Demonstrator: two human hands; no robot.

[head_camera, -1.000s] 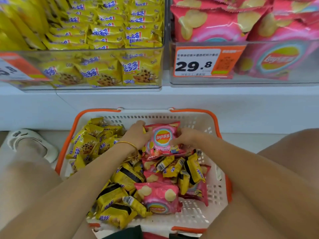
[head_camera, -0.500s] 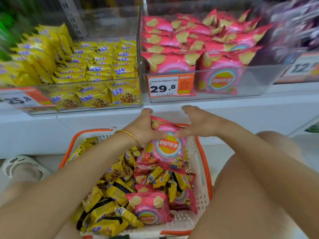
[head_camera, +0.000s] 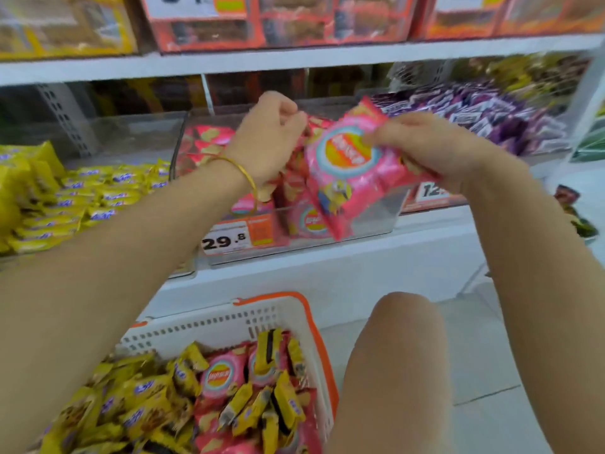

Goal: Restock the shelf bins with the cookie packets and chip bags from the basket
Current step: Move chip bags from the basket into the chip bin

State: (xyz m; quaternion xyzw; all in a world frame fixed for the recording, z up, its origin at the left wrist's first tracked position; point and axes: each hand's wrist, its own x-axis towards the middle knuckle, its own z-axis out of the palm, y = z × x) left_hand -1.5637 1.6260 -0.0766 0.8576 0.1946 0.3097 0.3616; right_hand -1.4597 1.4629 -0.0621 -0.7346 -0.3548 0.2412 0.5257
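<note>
My right hand pinches a pink chip bag by its right side and holds it tilted over the clear chip bin, which has several pink bags in it. My left hand is curled at the bag's left edge and seems to grip more pink bags beneath it. Below, the white basket with an orange rim holds several yellow cookie packets mixed with pink chip bags. The cookie bin sits left of the chip bin.
An orange price tag reading 29.8 hangs on the chip bin's front. A bin of purple packets stands to the right. Orange boxes fill the shelf above. My knee is right of the basket.
Both hands have lifted the pink chip bags out of the basket and up over the chip bin. My view has tilted upward, so the basket now lies low in the frame.
</note>
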